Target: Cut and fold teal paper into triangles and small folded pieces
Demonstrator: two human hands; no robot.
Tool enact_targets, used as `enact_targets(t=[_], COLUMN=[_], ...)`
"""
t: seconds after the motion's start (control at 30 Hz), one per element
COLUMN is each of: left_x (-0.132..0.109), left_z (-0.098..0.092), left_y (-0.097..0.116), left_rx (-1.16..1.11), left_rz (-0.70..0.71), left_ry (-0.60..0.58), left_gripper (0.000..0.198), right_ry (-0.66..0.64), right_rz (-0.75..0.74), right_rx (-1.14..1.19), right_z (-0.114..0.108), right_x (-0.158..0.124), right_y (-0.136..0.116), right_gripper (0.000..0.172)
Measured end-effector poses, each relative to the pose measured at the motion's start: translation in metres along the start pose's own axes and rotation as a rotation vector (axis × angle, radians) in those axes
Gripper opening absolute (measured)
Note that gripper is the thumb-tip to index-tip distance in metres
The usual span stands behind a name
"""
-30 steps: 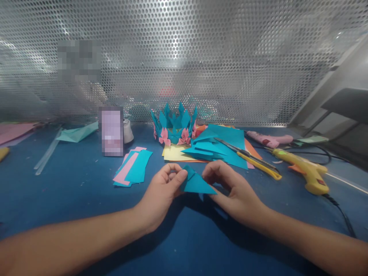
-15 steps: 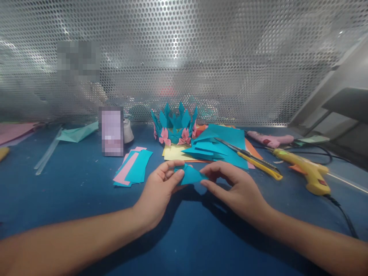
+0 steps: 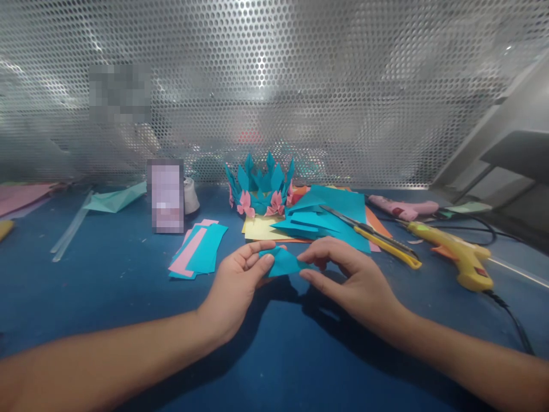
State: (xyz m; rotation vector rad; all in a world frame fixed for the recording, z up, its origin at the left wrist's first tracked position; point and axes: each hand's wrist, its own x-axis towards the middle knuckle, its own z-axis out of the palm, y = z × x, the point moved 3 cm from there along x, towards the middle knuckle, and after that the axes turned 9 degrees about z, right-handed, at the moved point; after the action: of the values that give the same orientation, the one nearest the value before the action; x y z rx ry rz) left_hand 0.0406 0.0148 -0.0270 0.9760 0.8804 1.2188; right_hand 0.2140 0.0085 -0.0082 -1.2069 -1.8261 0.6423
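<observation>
A small folded teal paper piece is pinched between both my hands just above the blue table. My left hand grips its left end with thumb and fingers closed. My right hand pinches its right end. Behind them stands a teal paper crown with pink flowers, next to a pile of teal paper sheets on yellow and orange sheets.
A yellow utility knife lies on the pile. A yellow glue gun and a pink glue gun lie at right with cables. Teal and pink paper strips lie left of centre. A perforated metal screen closes the back.
The teal piece went from a larger open triangle to a smaller folded shape between my fingers. Both hands drew a little closer together and shifted slightly away from me.
</observation>
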Motion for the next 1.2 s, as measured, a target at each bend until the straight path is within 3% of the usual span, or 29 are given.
enact_targets(t=[0.27, 0.47, 0.7, 0.83, 1.0, 1.2], left_x=[0.0, 0.0, -0.001, -0.001, -0.001, -0.001], left_z=[0.0, -0.002, -0.002, -0.002, -0.002, -0.002], left_y=[0.001, 0.0, 0.0, 0.0, 0.0, 0.0], left_rx=[-0.051, -0.05, -0.036, -0.024, -0.007, 0.011], left_rz=[0.036, 0.049, 0.054, 0.054, 0.054, 0.045], left_ry=[0.022, 0.042, 0.045, 0.041, 0.027, -0.006], left_gripper=[0.024, 0.021, 0.021, 0.021, 0.021, 0.044], right_ry=[0.033, 0.088, 0.041, 0.029, 0.051, 0.024], right_rz=[-0.017, -0.215, -0.366, -0.337, -0.196, -0.121], right_rx=[-0.122, -0.282, -0.428, -0.397, -0.272, -0.168], right_z=[0.0, -0.002, -0.004, -0.003, -0.001, 0.0], right_x=[-0.002, -0.003, -0.006, -0.005, -0.002, -0.001], right_y=[0.0, -0.002, -0.011, -0.01, 0.0, 0.004], right_gripper=[0.025, 0.023, 0.024, 0.024, 0.021, 0.018])
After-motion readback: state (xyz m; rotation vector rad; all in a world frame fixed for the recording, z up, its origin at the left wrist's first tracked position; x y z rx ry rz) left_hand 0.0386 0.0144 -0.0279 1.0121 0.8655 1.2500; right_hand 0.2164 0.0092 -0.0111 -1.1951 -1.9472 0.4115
